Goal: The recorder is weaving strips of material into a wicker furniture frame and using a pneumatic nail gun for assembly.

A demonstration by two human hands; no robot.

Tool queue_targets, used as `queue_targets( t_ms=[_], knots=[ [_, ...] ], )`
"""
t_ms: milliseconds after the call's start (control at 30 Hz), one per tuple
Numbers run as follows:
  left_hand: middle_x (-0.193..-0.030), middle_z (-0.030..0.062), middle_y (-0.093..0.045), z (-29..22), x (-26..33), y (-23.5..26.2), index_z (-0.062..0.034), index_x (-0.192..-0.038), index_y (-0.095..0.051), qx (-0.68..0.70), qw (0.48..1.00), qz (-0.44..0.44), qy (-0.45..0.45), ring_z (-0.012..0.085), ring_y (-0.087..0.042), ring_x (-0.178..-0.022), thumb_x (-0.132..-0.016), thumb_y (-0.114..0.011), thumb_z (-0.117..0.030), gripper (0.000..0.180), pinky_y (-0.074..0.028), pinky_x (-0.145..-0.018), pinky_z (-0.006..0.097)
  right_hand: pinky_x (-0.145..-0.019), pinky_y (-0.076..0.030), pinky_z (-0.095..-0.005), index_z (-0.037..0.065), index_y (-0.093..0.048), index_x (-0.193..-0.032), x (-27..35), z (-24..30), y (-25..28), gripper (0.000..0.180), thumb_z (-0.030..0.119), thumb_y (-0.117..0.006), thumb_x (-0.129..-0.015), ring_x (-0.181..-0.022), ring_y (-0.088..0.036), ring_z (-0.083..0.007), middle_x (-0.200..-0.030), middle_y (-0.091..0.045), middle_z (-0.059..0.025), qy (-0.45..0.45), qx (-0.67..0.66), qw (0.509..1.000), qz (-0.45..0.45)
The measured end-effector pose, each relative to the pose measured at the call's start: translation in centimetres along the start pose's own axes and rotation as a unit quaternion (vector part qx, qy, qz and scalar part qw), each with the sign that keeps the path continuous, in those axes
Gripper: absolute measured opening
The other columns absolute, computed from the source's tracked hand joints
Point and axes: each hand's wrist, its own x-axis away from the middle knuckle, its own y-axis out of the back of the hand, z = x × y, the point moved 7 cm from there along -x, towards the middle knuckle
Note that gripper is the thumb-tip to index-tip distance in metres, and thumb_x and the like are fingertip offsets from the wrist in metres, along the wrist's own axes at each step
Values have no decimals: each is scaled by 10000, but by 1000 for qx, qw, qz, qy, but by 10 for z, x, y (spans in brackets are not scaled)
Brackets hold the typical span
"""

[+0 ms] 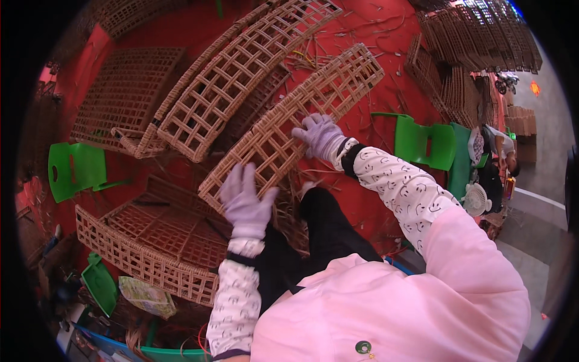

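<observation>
Left hand (247, 202): grip spread, not closed; pale lilac glove, palm down, fingers laid on the near end of a woven panel, at 8 o'clock from the middle of the view.

Right hand (324, 139): matching glove, at 1 o'clock; fingers bent over the panel's right-hand edge. Whether this grip closes on a strand cannot be told.

Woven panel (292, 123): one, long, narrow, tan, open square lattice with a bound border. Lies tilted across the view, near end at 9 o'clock, far end at 1 o'clock.

Curved woven piece (151, 259): one, tan, at 8 o'clock, low and left of the left hand.

Floor (374, 211): red, loose strips scattered over it, thickest near 12 and 1 o'clock.

Right-side chair (410, 142): green, slotted back, at between 2 and 3 o'clock.

Large woven frame (208, 102): tan, square lattice, at 11 o'clock, beside the panel.

Left-side chair (87, 169): green, at 9 o'clock.

Close-meshed woven panel (129, 96): brown, at 10 o'clock.

Fan (476, 199): white, round, at 3 o'clock.

Stacked woven pieces (482, 36): brown, many, close-set, at 2 o'clock, farthest off.
</observation>
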Motion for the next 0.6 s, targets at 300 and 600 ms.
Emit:
queue_targets(
  t_ms=[300,600],
  knots=[
    [-1364,62,-282,-30,-43,-67,-137,-1345,-251,-166,973,117,106,262,-206,-1275,-508,-744,-516,1043,-57,-992,631,-1022,-165,-489,186,-330,-1304,-19,-41,20,960,445,-768,-490,-1275,-213,-341,-1352,-278,-122,28,-2,1000,1],
    [-1163,48,-446,-36,-52,-72,-245,-1224,-438,-166,970,108,138,254,-374,-1134,-423,-789,-388,886,-172,-994,504,-912,-290,-442,136,-446,-1151,-27,-58,30,842,428,-776,-434,-1103,-388,-292,-1128,-447,-89,144,-101,984,-35]
  ],
)
